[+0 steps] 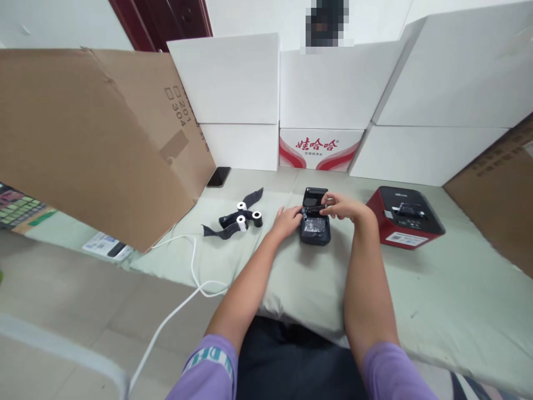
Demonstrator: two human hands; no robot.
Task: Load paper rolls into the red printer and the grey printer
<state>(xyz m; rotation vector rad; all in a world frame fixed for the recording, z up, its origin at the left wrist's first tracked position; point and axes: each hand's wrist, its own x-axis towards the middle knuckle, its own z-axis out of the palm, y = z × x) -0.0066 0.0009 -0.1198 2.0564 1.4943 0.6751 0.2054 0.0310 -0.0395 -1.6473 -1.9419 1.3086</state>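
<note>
A small black device with a hinged lid (pixel 315 229) sits on the cloth in front of me, its lid raised; it looks like a compact label printer. My left hand (pixel 288 221) grips its left side with the fingertips near the hinge. Over the right part of the opening, my right hand (pixel 339 206) pinches a thin dark bar-like piece, largely covered by the fingers. To the left lies a cluster of black ribbon (pixel 227 233), with several small rolls on white cores.
A red and black box-shaped machine (pixel 406 216) stands at right. White boxes (pixel 237 83) line the back, and a big cardboard box (pixel 104 139) is at left. A phone (pixel 219 176) lies by the boxes. A white cable (pixel 194 261) runs over the table edge.
</note>
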